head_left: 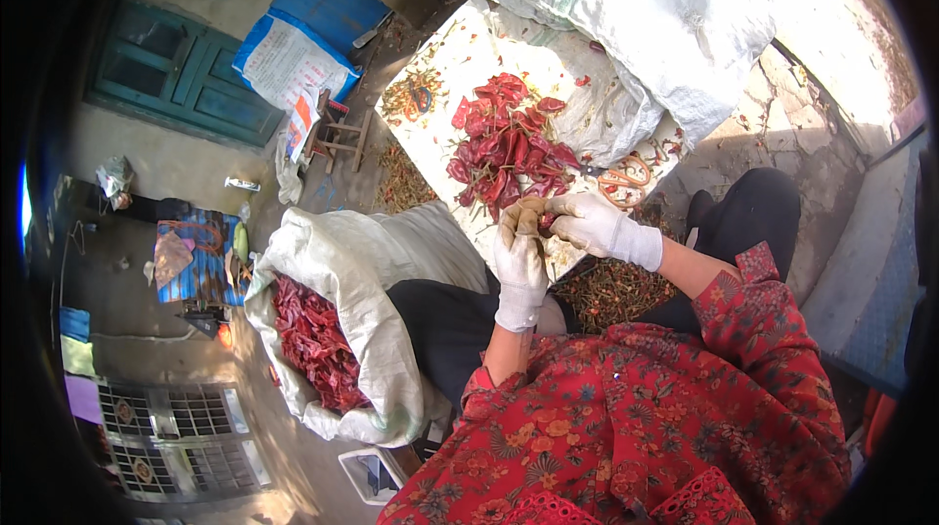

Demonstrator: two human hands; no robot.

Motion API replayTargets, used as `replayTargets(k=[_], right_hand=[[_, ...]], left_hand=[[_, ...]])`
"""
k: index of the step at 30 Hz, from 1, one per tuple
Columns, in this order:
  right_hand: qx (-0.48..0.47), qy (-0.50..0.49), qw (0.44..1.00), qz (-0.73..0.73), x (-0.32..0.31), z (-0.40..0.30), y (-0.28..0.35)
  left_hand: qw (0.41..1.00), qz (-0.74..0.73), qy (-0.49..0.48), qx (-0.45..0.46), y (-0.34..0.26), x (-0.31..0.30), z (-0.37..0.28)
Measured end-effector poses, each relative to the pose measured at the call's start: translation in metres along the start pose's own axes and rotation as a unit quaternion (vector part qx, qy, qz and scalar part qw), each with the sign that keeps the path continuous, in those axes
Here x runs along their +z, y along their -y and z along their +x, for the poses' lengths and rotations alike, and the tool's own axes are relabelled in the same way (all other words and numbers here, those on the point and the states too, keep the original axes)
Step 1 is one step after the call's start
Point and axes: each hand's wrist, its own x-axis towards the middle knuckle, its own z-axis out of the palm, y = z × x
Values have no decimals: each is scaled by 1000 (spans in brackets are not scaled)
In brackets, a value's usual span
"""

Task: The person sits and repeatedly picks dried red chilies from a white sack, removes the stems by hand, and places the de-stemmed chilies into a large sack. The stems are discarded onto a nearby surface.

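Both hands wear white work gloves with stained fingertips, and they meet at the near edge of a white tabletop (429,154). A small dark red dried pepper (546,220) sits between the fingertips, mostly covered by them. My left hand (522,250) is upright with fingers curled against it. From the right, my right hand (596,222) pinches the same pepper. Just beyond lies a heap of dried red peppers (506,140), many with stems. Scissors with orange handles (623,181) rest beside the heap, close to my right hand.
A large white woven sack (645,26) covers the table's far right. Left of my legs stands an opened woven sack (396,253) filled with dried red peppers (315,349). Cut stems (620,290) litter the ground below the table. A wooden stool (345,136) stands further left.
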Motion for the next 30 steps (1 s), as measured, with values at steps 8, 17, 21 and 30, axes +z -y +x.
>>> replayTargets(k=[8,17,21,30], right_hand=[[-101,-141,979,107,-24,-10,30],[-89,-262,900,337,-81,-9,26],[-115,-237,927,266,-81,-8,24],[21,-195,964,182,-77,-1,14]], left_hand=[[979,-157,73,-107,17,-29,11],[805,564,102,153,69,2,66],[692,715,82,58,60,46,110],[860,499,-64,88,95,-14,114]])
